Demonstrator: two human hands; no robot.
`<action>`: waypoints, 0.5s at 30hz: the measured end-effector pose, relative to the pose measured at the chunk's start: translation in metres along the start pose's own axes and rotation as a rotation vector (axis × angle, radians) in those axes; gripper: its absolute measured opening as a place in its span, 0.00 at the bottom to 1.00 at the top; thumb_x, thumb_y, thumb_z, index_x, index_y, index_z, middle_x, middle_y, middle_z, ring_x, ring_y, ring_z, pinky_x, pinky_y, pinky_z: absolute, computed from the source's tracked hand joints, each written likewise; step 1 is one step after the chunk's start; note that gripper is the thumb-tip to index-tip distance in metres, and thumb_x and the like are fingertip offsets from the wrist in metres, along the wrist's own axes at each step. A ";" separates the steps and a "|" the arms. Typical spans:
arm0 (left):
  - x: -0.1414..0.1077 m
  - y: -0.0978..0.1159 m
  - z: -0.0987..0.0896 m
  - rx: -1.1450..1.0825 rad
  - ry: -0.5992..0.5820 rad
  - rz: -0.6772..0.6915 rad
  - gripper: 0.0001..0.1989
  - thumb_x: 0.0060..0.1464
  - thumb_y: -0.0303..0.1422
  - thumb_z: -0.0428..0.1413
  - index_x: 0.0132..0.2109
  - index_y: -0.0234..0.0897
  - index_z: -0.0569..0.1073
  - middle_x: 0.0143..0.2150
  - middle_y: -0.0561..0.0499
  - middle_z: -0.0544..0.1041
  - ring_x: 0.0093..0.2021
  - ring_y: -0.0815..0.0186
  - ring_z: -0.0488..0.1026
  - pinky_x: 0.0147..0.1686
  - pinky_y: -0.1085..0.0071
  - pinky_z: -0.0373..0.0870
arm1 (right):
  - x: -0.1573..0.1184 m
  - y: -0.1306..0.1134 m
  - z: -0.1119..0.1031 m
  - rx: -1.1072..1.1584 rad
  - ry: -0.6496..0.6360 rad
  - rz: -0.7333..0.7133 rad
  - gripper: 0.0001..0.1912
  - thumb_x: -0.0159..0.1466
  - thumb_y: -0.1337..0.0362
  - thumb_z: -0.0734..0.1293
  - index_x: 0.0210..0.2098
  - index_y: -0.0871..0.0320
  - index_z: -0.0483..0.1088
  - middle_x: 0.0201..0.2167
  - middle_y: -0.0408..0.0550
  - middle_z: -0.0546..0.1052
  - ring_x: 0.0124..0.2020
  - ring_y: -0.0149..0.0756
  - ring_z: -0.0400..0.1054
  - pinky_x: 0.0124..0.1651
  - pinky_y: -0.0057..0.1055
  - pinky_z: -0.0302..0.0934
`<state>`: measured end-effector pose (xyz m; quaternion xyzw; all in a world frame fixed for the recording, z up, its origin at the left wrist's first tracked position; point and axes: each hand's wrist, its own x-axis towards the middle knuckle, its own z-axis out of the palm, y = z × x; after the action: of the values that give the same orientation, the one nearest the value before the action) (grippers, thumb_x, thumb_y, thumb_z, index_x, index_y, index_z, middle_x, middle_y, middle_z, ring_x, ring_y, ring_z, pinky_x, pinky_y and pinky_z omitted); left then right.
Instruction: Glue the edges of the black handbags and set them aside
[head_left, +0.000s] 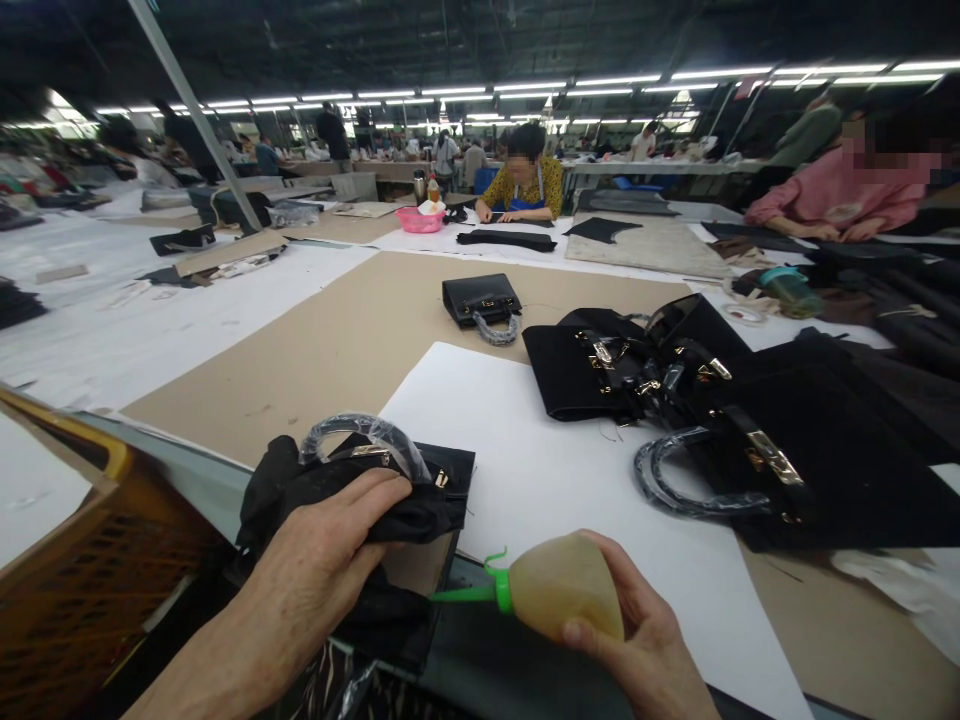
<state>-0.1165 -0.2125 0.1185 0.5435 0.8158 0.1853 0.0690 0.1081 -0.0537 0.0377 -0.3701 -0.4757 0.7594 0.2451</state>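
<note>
Nearest, the right hand (pixel 637 620) has its fingers wrapped around a squeeze bottle (pixel 566 585), thumb on the near side. The bottle looks light, soft-walled and springy; its bulging body is the place to grip, with gentle pressure, while the thin nozzle (pixel 465 594) would probably bend if knocked. The bottle is cloudy yellowish, with a bright green collar, a dangling green cap strap and a nozzle pointing left to the handbag; whether the tip touches it, I cannot tell.

The left hand (pixel 330 540) clasps the black handbag (pixel 427 515) at the desk's near edge, fingers over a fold of loose cloth. That cloth should be limp and easily creased, the body panels stiffer; the folded edge gives a steady hold, while the film-wrapped handle (pixel 367 430) may be slippery. The bag is dark, with gold-coloured hardware and a bare tan inner panel showing.

To the left stands a yellow-brown plastic crate (pixel 90 570). Beyond, a white sheet (pixel 570 470) lies over brown paper (pixel 322 340), with more black handbags (pixel 840 430) at right and a small handbag (pixel 481 298) farther off. Past them, a co-worker (pixel 525 190) in a patterned yellow top leans over the work.
</note>
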 end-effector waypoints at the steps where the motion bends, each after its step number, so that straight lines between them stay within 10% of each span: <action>1: 0.000 0.000 0.000 -0.007 -0.007 -0.002 0.17 0.54 0.28 0.49 0.51 0.43 0.70 0.53 0.52 0.73 0.51 0.63 0.72 0.50 0.71 0.69 | 0.004 0.002 0.001 -0.016 0.019 -0.027 0.30 0.40 0.65 0.77 0.43 0.53 0.69 0.35 0.42 0.78 0.37 0.43 0.72 0.38 0.29 0.67; 15: 0.015 0.000 -0.010 -0.080 -0.085 -0.036 0.17 0.52 0.26 0.49 0.49 0.43 0.69 0.53 0.52 0.72 0.50 0.62 0.71 0.49 0.69 0.68 | 0.043 0.008 0.000 -0.640 0.069 -0.372 0.29 0.49 0.56 0.75 0.48 0.55 0.66 0.39 0.45 0.76 0.38 0.44 0.71 0.40 0.31 0.67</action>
<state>-0.1254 -0.2013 0.1292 0.5330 0.8137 0.1931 0.1286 0.0821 -0.0260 0.0168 -0.3606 -0.7395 0.5020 0.2667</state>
